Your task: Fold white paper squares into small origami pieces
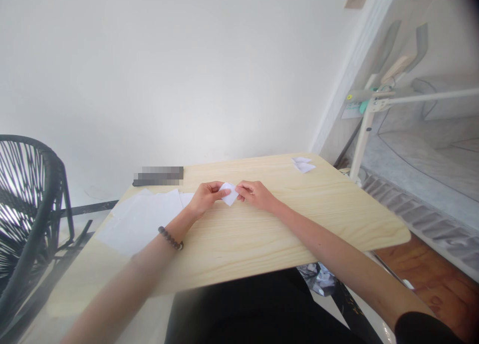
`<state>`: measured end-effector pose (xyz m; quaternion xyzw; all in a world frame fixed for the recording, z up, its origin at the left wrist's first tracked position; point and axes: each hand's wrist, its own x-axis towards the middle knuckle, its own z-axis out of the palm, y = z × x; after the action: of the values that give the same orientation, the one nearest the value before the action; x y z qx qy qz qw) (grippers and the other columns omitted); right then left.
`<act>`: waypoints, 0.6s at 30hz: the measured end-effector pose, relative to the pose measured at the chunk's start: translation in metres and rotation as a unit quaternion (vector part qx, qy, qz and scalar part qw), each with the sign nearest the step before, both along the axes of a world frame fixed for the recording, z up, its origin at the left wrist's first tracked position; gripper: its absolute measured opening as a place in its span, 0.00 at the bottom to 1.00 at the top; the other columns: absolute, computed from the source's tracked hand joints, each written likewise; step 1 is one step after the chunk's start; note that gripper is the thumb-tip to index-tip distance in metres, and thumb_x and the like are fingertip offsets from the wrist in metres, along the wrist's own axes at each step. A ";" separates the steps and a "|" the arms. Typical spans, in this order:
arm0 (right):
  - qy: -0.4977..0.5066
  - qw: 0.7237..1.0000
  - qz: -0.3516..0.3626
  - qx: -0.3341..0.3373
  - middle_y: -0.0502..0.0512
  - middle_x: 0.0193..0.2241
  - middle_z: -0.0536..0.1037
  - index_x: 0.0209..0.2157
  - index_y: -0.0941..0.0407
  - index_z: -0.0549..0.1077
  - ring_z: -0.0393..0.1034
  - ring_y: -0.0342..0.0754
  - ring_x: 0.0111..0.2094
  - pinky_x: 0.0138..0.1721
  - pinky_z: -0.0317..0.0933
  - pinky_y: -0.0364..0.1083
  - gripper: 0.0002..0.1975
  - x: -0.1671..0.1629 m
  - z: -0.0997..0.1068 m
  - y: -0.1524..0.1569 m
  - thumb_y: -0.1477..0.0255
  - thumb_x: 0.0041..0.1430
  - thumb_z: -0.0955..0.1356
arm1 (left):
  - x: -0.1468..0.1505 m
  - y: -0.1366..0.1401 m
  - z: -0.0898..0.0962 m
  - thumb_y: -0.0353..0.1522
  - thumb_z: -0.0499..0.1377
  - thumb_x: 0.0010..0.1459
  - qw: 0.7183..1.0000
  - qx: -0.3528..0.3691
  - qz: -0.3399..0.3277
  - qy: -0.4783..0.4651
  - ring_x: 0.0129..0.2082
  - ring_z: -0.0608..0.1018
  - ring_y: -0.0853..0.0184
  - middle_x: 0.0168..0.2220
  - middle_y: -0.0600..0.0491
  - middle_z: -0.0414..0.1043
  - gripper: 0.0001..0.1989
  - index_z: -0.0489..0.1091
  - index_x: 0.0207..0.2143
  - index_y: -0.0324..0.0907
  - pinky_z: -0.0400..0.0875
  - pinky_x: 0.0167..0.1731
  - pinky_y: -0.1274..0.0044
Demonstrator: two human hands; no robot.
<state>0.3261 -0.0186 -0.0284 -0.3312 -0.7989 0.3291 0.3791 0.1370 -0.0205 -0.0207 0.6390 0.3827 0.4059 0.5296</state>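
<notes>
The left hand (204,198) and right hand (256,194) pinch the paper (230,198). Light, I'd say, and easily creased; best held by its edges.

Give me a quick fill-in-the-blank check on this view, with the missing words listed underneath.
The left hand and right hand both hold the small paper piece, coloured ____.
The bracelet is made of dark ____.
On the table, the large sheets lie nearer the ____ hand.
The folded shapes lie nearer the ____ hand.

Missing words: white; beads; left; right.
</notes>
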 end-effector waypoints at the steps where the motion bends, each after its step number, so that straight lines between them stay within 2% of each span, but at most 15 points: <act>1: 0.003 1.000 0.002 -0.004 0.51 0.23 0.72 0.27 0.59 0.67 0.66 0.39 0.24 0.28 0.60 0.40 0.13 0.000 0.000 0.000 0.66 0.56 0.58 | 0.000 0.000 0.000 0.38 0.61 0.44 1.000 -0.008 -0.002 -0.006 0.31 0.72 0.66 0.31 0.49 0.73 0.16 0.71 0.33 0.36 0.67 0.33 0.73; 9: 0.015 0.999 -0.031 -0.009 0.50 0.19 0.70 0.23 0.59 0.66 0.64 0.39 0.21 0.26 0.59 0.39 0.16 0.001 -0.002 0.003 0.64 0.56 0.58 | 0.001 0.001 -0.002 0.38 0.62 0.43 0.996 -0.061 0.043 -0.045 0.35 0.73 0.63 0.35 0.48 0.73 0.19 0.71 0.36 0.35 0.68 0.38 0.70; 12: 0.014 0.999 -0.046 -0.012 0.49 0.19 0.69 0.22 0.59 0.65 0.63 0.38 0.20 0.25 0.58 0.39 0.16 0.001 -0.005 0.004 0.64 0.56 0.58 | 0.001 0.000 -0.001 0.39 0.61 0.44 0.996 -0.071 0.023 -0.042 0.37 0.73 0.62 0.36 0.47 0.72 0.20 0.71 0.38 0.35 0.68 0.39 0.69; 18: -0.011 0.999 -0.030 -0.025 0.49 0.19 0.68 0.25 0.59 0.65 0.63 0.38 0.20 0.22 0.55 0.38 0.15 0.002 -0.005 0.004 0.62 0.55 0.58 | 0.001 -0.002 0.002 0.39 0.60 0.44 0.997 -0.077 0.001 -0.012 0.36 0.73 0.62 0.35 0.47 0.73 0.20 0.71 0.39 0.35 0.69 0.38 0.71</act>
<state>0.3277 -0.0150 -0.0333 -0.3677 -0.7844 0.3338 0.3716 0.1384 -0.0223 -0.0189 0.5908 0.4076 0.3830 0.5814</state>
